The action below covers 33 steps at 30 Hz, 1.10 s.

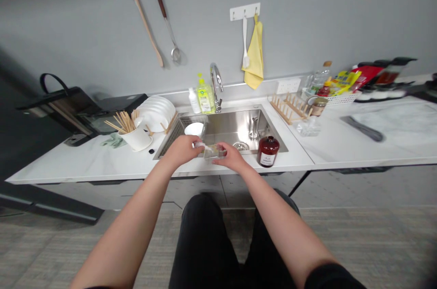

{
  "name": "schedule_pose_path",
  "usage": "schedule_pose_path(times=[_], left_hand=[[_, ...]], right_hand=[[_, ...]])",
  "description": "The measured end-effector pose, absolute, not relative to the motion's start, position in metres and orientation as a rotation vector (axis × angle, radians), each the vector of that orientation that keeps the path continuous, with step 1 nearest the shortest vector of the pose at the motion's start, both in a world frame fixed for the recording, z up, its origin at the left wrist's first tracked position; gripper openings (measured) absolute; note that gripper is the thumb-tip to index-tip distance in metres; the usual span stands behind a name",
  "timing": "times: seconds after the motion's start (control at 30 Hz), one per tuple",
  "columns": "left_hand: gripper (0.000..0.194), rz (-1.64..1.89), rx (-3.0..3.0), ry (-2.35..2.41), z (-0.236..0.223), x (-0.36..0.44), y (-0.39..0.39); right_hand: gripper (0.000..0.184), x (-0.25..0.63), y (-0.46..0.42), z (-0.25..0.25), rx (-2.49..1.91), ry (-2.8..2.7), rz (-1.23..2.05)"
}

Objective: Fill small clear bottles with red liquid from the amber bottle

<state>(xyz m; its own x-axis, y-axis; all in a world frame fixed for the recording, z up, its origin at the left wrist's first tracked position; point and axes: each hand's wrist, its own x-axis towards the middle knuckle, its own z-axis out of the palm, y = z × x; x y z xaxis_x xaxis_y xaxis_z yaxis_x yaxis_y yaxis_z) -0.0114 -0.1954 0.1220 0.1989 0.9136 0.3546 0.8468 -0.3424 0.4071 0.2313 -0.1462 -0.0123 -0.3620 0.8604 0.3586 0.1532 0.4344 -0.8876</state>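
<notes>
White material (202, 144), too blurred to identify, is pinched between the thumb and fingers of the left hand (184, 149) beside a small transparent container (212, 152), whose other end the right hand (231, 157) grips between thumb and fingers, near the front rim of the steel sink (228, 127). Dark red and labelled, a bottle (268, 152) stands upright to the right of both hands at the desk's (85, 161) front; a white bowl (194, 129) lies beyond the left hand.
</notes>
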Motion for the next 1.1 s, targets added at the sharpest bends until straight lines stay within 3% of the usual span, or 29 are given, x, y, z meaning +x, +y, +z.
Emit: schedule_pose_path(times=[0.23,0.3,0.4,0.53,0.67,1.1], left_hand=[[0.044,0.658,2.428,1.661,0.120,0.024,-0.166],[0.036,0.664,2.408,1.625,0.111,0.024,-0.166],[0.008,0.860,2.312,1.517,0.094,0.019,-0.169],[0.054,1.168,1.999,1.343,0.068,0.018,-0.170],[0.074,1.405,1.664,1.145,0.041,0.026,-0.163],[0.072,1.610,1.220,0.910,-0.013,0.052,-0.157]], right_hand=[[0.075,0.232,-0.145,-0.011,-0.911,-1.780,0.978],[0.075,0.232,-0.144,-0.012,-0.902,-1.772,0.980],[0.077,0.232,-0.142,-0.014,-0.888,-1.763,0.976],[0.075,0.231,-0.140,-0.016,-0.895,-1.727,0.964],[0.072,0.230,-0.138,-0.019,-0.896,-1.678,1.001],[0.068,0.230,-0.141,-0.011,-0.918,-1.627,0.995]])
